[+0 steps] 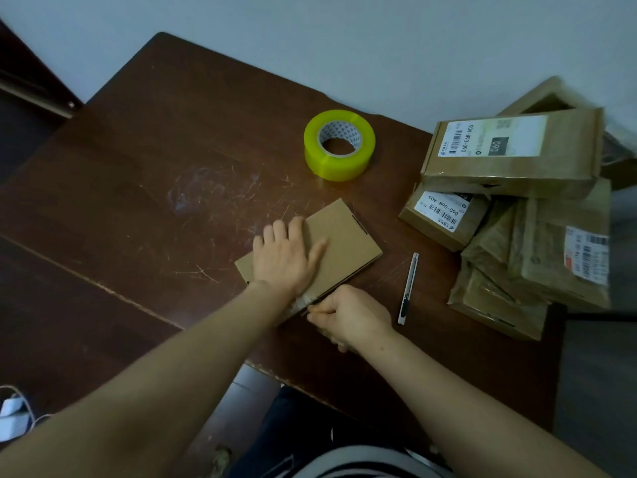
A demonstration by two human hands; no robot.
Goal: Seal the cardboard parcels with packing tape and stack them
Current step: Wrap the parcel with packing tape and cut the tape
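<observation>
Cardboard first: flat brown cardboard parcel [341,243] mid dark brown wooden table [138,167]; we judge it light, stiff, apt to slide. Our left hand [282,257] flat on top, fingers straight. Our right hand [348,315] at parcel's 6 o'clock edge, curled, pinching clear tape strip [299,302]. We'd lift by long edges.

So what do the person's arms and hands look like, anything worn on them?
Both arms are bare as far up as the head view shows, and no sleeve comes into view. The left hand and the right hand are ungloved. No watch, ring, bracelet, strap or marking shows on the sides that face the camera.
</observation>
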